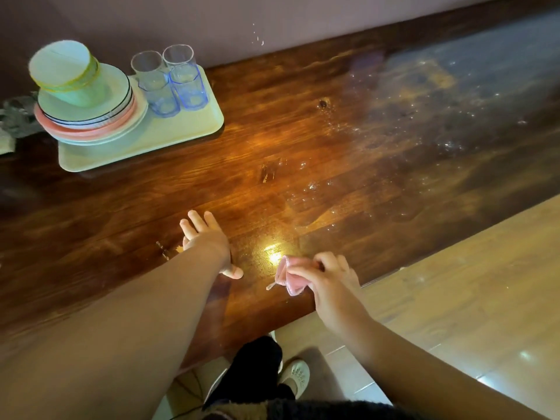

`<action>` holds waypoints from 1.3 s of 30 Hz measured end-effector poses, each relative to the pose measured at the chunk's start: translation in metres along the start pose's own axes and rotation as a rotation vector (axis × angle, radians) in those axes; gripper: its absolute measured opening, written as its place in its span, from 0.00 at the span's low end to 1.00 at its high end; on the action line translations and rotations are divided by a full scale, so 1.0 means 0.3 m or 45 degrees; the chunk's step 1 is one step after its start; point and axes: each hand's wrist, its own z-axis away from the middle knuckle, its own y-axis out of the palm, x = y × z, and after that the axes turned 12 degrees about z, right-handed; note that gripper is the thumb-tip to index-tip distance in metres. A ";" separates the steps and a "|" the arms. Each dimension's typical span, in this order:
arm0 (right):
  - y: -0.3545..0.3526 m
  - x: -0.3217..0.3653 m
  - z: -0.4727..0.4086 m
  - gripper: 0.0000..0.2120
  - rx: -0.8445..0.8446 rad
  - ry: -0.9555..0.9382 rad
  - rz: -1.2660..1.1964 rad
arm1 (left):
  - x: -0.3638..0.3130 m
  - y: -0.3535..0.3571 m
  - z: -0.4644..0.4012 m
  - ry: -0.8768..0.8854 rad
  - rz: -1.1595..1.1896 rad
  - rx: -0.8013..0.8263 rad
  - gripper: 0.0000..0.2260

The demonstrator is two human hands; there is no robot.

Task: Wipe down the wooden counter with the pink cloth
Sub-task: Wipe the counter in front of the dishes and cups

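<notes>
Cream plastic, the rectangular tray (pixel 169 131) sits at our counter's far left, carrying a stack of round pastel plates (pixel 88 119) under an upturned pale green cup (pixel 68 74) and four clear tumblers (pixel 172 80). Dark wooden counter (pixel 121 207) shines wet with droplets (pixel 394 122) toward its right end. Our left hand (pixel 206 237) rests on it, fingers spread flat. Near the front edge, our right hand (pixel 327 280) pinches the small crumpled pink cloth (pixel 289 274), which pokes leftward from the fingertips.
</notes>
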 end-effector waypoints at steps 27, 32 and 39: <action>-0.016 -0.063 -0.104 0.17 -0.001 -0.237 -0.026 | -0.112 -0.028 -0.044 -0.330 -0.191 0.054 0.74; -0.034 -0.070 -0.318 0.25 -0.003 -0.128 0.043 | -0.116 -0.060 -0.037 -0.239 -0.322 0.150 0.69; -0.022 -0.101 -0.231 0.13 -0.012 -0.437 -0.002 | -0.088 -0.253 -0.139 0.175 0.173 -0.410 0.27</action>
